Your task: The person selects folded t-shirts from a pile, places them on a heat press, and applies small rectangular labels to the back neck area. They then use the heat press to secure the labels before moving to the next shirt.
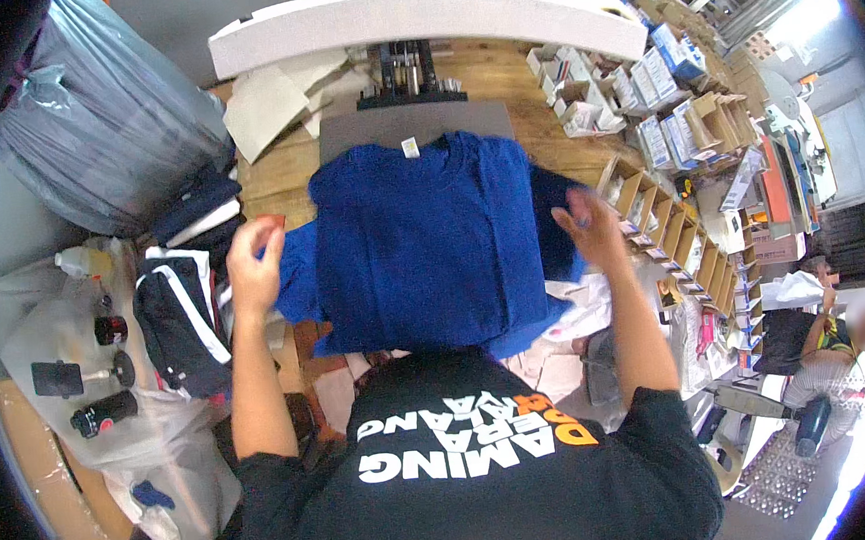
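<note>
A dark blue T-shirt point(427, 248) lies spread over a grey flat platen point(340, 130), its collar with a pale tag towards the machine. My left hand point(257, 256) is raised just beside the shirt's left side, thumb and forefinger nearly together on a small reddish-orange piece point(271, 221). Over the darker cloth at the shirt's right edge is my right hand point(585, 222), fingers apart and somewhat blurred; I see nothing in it. The shirt's near hem hangs by my body.
A long white machine beam point(422, 18) spans the far side. Cardboard bins point(671, 238) and small boxes point(652, 81) stand right. At left are a large grey plastic bag point(114, 127) and folded black garments point(179, 310). A person point(832, 332) is at far right.
</note>
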The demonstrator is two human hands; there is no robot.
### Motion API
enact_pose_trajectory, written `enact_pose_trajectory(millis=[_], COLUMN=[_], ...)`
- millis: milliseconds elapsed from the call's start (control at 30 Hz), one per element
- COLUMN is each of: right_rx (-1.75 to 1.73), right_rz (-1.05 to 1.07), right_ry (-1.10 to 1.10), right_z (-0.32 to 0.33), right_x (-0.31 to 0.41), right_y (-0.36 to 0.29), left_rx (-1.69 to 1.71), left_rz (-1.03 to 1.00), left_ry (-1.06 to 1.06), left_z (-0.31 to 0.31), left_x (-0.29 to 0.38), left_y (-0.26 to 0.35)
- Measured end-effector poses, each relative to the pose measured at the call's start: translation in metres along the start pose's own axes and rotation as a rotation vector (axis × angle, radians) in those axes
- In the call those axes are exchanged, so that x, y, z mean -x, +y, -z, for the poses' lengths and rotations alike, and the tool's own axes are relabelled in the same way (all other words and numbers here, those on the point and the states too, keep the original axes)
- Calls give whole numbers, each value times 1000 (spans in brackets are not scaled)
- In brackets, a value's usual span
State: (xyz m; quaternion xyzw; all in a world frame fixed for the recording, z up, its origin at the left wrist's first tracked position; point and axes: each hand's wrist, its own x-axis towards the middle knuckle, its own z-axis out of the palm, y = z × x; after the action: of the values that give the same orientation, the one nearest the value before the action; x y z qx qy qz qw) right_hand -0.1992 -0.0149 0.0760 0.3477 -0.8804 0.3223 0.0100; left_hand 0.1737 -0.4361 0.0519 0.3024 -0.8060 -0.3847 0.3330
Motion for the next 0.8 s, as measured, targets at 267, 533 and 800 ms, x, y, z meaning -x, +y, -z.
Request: enact_pose_trajectory(millis=[267,533,800], right_rx=[-1273,-1087,-1049], right_rz=[-1245,-904,-1081], right_ry=[-537,-180,-157], right_z=[-99,-38,8], right_x=[120,110,143], right_y=[48,50,25], left_rx=[754,-56,-204], left_rz=[1277,342,433], left_ry=[-224,-47,-101], left_z=[-85,-49,-38], left_x=[137,115,124], left_y=[-68,-34,28])
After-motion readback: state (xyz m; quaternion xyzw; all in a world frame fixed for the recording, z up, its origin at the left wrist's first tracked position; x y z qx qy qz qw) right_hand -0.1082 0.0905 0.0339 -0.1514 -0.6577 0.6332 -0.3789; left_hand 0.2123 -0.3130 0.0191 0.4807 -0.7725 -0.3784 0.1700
